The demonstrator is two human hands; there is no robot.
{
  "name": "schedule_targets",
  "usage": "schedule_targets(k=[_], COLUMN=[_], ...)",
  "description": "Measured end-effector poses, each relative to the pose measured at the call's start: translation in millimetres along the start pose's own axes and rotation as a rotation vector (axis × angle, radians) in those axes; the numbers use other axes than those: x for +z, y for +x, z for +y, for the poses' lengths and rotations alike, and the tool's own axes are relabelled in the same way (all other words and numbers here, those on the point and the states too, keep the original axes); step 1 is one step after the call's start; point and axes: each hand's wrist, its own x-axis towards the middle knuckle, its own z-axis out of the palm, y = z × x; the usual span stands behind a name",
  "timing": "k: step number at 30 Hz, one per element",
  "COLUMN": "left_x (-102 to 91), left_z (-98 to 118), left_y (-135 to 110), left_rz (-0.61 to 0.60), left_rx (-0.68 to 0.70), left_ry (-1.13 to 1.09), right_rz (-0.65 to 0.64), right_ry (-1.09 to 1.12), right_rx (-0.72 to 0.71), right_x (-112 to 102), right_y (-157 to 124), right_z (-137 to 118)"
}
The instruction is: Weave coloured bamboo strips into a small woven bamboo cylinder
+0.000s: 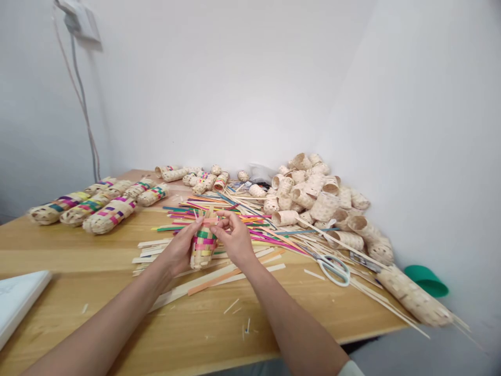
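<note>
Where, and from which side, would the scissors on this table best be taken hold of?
Probably by the pale handle loops, with the right hand coming from the near right: the loops lie uncovered and face that way, while the blades point away to the left, toward the loose strips.

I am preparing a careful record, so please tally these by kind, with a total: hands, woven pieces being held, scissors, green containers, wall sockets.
Left hand and right hand: 2
Held woven piece: 1
Scissors: 1
Green container: 1
Wall socket: 1
Total: 6
</note>
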Motion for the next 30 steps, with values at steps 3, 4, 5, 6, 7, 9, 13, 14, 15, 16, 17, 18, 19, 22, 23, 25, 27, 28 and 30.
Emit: schedule_targets(k=[3,4,5,6,7,9,13,14,15,16,17,18,19,22,23,25,27,28,30], left_x=[2.4,3.0,3.5,3.9,4.2,4.8,6.8,7.1,7.1,6.7,6.0,5.0,3.9,1.2,0.7,0.2,0.2,0.3,0.6], left_z=[0,0,0,-1,-1,-2,-2,-2,-1,0,0,1,1,1,1,0,0,-1,-1], left_y=[-1,-2,-2,-3,-3,-3,-3,-4,-4,-4,-3,-3,-3,-1,-1,0,1,1,2], left_rz=[0.001,0.014,0.024,0.032,0.034,0.027,0.019,0.022,0.027,0.033,0.039,0.043,0.045,0.057,0.061,0.070,0.079,0.085,0.094], left_rx=[0.045,0.061,0.073,0.084,0.095,0.124,0.176,0.175,0.169,0.160,0.148,0.136,0.127,0.125,0.127,0.133,0.138,0.144,0.147], left_ry=[0.052,0.066,0.081,0.096,0.111,0.140,0.162,0.157,0.151,0.145,0.141,0.137,0.131,0.099,0.089,0.085,0.091,0.090,0.084], right_rz=[-0.010,-0.010,-0.010,-0.011,-0.013,-0.026,-0.061,-0.068,-0.076,-0.084,-0.093,-0.101,-0.107,-0.101,-0.094,-0.085,-0.078,-0.070,-0.025], right_ry=[-0.025,-0.032,-0.037,-0.038,-0.032,-0.009,-0.016,-0.032,-0.044,-0.049,-0.054,-0.066,-0.085,-0.167,-0.190,-0.215,-0.213,-0.195,-0.111], right_rx=[-0.015,-0.021,-0.028,-0.033,-0.032,-0.014,0.004,-0.004,-0.013,-0.023,-0.034,-0.049,-0.071,-0.163,-0.193,-0.232,-0.239,-0.230,-0.175], right_x=[-2,-2,-3,-4,-4,-6,-8,-8,-7,-7,-5,-4,-3,0,0,0,0,1,3], right_y=[0,0,1,1,1,2,2,1,0,-1,-2,-4,-5,-9,-10,-11,-11,-10,-9], right_z=[-1,-1,-2,-3,-4,-6,-7,-6,-6,-5,-4,-3,-3,-3,-4,-4,-5,-4,-3])
